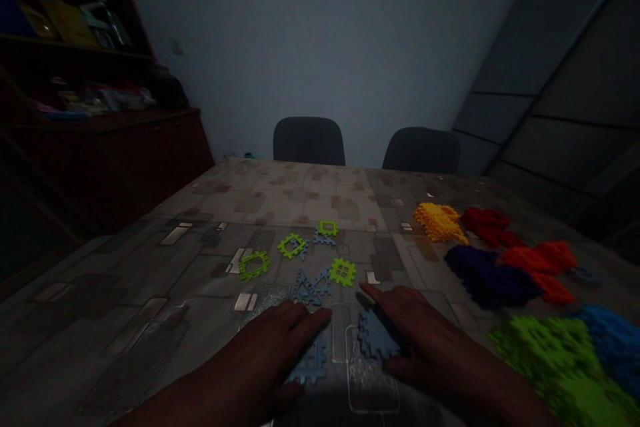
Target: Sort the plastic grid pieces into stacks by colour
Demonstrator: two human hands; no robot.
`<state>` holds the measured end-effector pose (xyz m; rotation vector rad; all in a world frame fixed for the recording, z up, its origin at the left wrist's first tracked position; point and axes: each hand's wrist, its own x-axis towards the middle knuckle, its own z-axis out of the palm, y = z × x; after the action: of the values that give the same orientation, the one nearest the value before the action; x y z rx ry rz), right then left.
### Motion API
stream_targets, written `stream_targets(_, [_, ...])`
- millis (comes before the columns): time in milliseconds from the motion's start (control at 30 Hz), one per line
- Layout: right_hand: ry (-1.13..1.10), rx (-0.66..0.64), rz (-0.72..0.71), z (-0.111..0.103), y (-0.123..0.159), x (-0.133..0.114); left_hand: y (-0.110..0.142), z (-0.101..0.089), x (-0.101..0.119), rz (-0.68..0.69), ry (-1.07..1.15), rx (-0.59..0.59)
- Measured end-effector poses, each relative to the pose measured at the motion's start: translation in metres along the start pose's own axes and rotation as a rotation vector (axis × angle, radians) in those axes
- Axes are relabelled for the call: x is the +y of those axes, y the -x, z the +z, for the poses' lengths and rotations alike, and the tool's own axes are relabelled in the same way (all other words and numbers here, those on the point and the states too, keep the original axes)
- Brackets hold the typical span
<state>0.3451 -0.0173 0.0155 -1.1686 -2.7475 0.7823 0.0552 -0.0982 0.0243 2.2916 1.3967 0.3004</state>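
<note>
My left hand [273,347] reaches in from the lower left, fingers stretched forward and thumb apart. It partly covers a grey-blue toothed plastic building tile [315,363] on the table. On the right, my right hand [420,323] lies over another grey-blue toothed tile [373,337], its index finger extended and thumb at the tile's near edge. Both hands look open. Just beyond them are grey-blue triangular pieces [303,287] and a lime-green window-like tile [343,271]. Farther off lie lime-green frame pieces [253,266], some close to smaller grey-blue pieces.
Along the right side sit piles of interlocking pieces: yellow [437,221], dark red [487,221], purple [487,273], orange-red [543,263], lime green [555,353] and blue [613,337]. Two dark chairs [309,140] stand behind the patterned tablecloth [280,193]. The room is dim.
</note>
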Motion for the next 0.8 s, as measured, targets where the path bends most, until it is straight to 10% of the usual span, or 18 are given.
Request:
stream_targets(367, [-0.006, 0.037, -0.006, 0.002, 0.002, 0.000, -0.004, 0.001, 0.002, 0.146, -0.010, 0.040])
stream_targets(800, [0.015, 0.015, -0.031, -0.011, 0.004, -0.012, -0.035, 0.072, -0.005, 0.305, -0.148, 0.049])
